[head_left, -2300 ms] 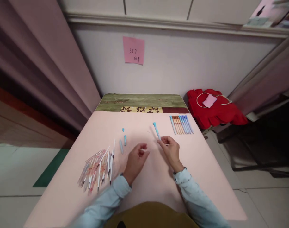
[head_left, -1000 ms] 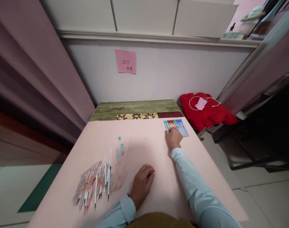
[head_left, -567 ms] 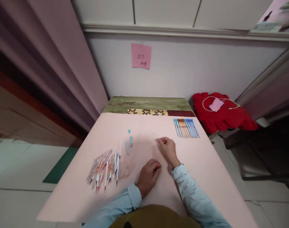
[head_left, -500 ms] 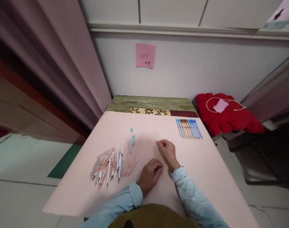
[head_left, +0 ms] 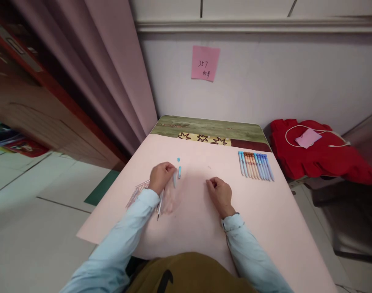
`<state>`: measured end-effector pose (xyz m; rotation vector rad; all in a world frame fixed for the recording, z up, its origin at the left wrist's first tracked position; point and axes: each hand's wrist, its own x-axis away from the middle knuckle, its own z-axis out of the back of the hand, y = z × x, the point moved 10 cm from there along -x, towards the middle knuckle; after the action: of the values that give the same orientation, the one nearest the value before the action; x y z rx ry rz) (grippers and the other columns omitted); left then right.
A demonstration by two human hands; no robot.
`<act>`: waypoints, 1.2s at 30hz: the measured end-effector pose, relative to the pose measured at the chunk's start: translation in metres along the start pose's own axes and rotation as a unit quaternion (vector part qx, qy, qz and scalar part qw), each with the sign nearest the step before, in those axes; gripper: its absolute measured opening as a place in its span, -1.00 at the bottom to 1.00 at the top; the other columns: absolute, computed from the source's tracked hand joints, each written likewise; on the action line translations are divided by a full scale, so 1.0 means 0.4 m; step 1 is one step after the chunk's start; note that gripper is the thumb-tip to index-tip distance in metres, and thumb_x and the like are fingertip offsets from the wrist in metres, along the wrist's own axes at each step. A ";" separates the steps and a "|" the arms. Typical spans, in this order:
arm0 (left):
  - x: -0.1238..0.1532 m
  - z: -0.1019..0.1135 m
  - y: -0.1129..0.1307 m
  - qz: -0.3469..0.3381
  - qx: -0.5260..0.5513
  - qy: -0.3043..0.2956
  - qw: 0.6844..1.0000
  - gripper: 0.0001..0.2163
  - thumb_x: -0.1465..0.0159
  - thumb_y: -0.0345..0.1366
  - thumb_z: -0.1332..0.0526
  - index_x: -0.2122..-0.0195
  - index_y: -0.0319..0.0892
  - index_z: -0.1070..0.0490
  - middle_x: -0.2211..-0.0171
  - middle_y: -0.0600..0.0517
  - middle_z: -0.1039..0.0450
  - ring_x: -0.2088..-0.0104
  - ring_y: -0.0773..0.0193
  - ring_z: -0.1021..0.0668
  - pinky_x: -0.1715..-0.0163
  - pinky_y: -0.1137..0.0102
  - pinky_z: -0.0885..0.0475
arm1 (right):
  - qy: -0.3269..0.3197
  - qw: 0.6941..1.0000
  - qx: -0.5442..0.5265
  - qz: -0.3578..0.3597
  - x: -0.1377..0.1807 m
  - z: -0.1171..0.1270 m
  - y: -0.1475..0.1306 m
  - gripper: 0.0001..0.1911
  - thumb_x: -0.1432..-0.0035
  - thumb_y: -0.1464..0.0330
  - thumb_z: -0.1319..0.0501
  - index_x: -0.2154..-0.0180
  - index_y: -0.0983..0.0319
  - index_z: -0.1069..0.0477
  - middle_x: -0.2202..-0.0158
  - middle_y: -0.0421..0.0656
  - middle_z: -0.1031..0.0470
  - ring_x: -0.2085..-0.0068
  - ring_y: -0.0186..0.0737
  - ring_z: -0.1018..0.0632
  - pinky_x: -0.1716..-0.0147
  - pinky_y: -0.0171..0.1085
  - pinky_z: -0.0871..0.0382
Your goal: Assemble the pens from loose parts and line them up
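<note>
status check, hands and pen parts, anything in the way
Left hand at upper end of pale barrel, grip unclear. Right hand curled, nothing visible in it. Left sleeve and hand partly blocking view of loose pen parts.

A row of slim blue and brown plastic pens [head_left: 255,166] lies near the far right corner of the pink-covered bench [head_left: 259,232]. Toward the left edge lies a heap of slender white and clear plastic tubes [head_left: 137,193]. Right of it lies a pale narrow plastic barrel [head_left: 174,181], then a short blue plastic cylinder [head_left: 179,172]; behind them, a small blue plastic cap [head_left: 178,160].
</note>
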<state>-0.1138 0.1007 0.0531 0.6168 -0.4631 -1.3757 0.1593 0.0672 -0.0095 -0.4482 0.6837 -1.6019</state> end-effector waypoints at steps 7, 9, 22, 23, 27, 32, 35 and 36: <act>-0.082 -0.060 -0.011 0.025 -0.184 -0.080 0.979 -0.85 -0.15 -0.20 -0.22 0.44 -0.12 -0.53 0.37 -0.01 -0.58 0.30 0.18 -0.54 0.36 0.39 -0.28 | -0.004 1.000 -0.002 -0.002 -0.002 0.002 -0.001 -0.73 -0.24 0.16 -0.14 0.38 0.14 -0.50 0.40 -0.22 -0.57 0.39 -0.25 -0.50 0.43 -0.32 -0.13; -0.086 -0.082 0.015 0.013 -0.227 -0.081 0.970 -0.82 -0.17 -0.19 -0.19 0.44 -0.13 -0.54 0.34 -0.05 -0.59 0.25 0.14 -0.56 0.32 0.38 -0.31 | -0.003 1.000 -0.004 0.000 -0.003 0.002 -0.001 -0.75 -0.24 0.17 -0.14 0.37 0.14 -0.50 0.39 -0.23 -0.58 0.37 -0.26 -0.51 0.42 -0.32 -0.14; -0.114 -0.124 0.021 0.036 -0.273 -0.130 0.952 -0.84 -0.08 -0.18 -0.25 0.51 -0.14 -0.53 0.33 -0.14 -0.59 0.22 0.04 -0.58 0.30 0.33 -0.35 | -0.013 1.000 -0.014 -0.017 -0.010 -0.002 0.008 -0.78 -0.21 0.19 -0.18 0.37 0.13 -0.52 0.38 -0.22 -0.59 0.37 -0.24 -0.52 0.40 -0.31 -0.20; -0.115 -0.117 0.026 0.037 -0.268 -0.124 0.955 -0.84 -0.07 -0.20 -0.24 0.52 -0.15 -0.52 0.35 -0.14 -0.58 0.23 0.04 -0.58 0.31 0.33 -0.35 | -0.006 0.999 -0.029 -0.015 -0.009 0.002 0.008 -0.78 -0.21 0.19 -0.18 0.38 0.14 -0.52 0.40 -0.21 -0.58 0.38 -0.24 -0.52 0.40 -0.31 -0.21; -0.077 -0.090 0.086 -0.001 -0.127 -0.066 0.990 -0.78 -0.13 -0.13 -0.22 0.51 -0.17 -0.49 0.47 -0.04 -0.52 0.35 0.14 -0.54 0.36 0.36 -0.33 | 0.023 0.981 -0.190 0.033 -0.001 0.026 -0.022 -0.72 -0.22 0.15 -0.17 0.37 0.19 -0.51 0.44 -0.19 -0.55 0.43 -0.27 -0.50 0.38 -0.32 -0.32; 0.062 -0.157 0.148 -0.033 0.214 -0.064 0.974 -0.69 -0.16 -0.03 -0.21 0.44 -0.20 -0.47 0.50 0.06 -0.46 0.44 0.29 -0.46 0.39 0.41 -0.36 | -0.048 0.931 -0.358 0.046 0.020 -0.014 -0.062 -0.59 -0.06 0.14 -0.33 0.09 0.20 -0.46 0.34 -0.17 -0.58 0.44 -0.28 -0.53 0.41 -0.32 -0.43; 0.111 -0.210 0.149 -0.028 0.266 -0.091 0.959 -0.71 -0.19 -0.06 -0.19 0.42 -0.20 -0.47 0.47 0.04 -0.48 0.41 0.27 -0.49 0.35 0.38 -0.38 | -0.068 0.930 -0.356 0.064 0.033 -0.034 -0.077 -0.73 -0.13 0.16 -0.27 0.22 0.20 -0.50 0.38 -0.17 -0.58 0.41 -0.26 -0.55 0.37 -0.30 -0.45; 0.115 -0.218 0.143 -0.029 0.263 -0.104 0.959 -0.72 -0.19 -0.06 -0.20 0.40 -0.20 -0.48 0.46 0.03 -0.49 0.39 0.26 -0.49 0.34 0.38 -0.39 | -0.065 0.935 -0.341 0.074 0.035 -0.034 -0.078 -0.76 -0.16 0.17 -0.24 0.27 0.20 -0.50 0.39 -0.17 -0.57 0.41 -0.26 -0.55 0.37 -0.30 -0.45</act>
<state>-0.0082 0.0715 0.0216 0.9247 -1.0071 -1.3827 0.1251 0.0573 -0.0005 -0.9754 1.1419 -1.1469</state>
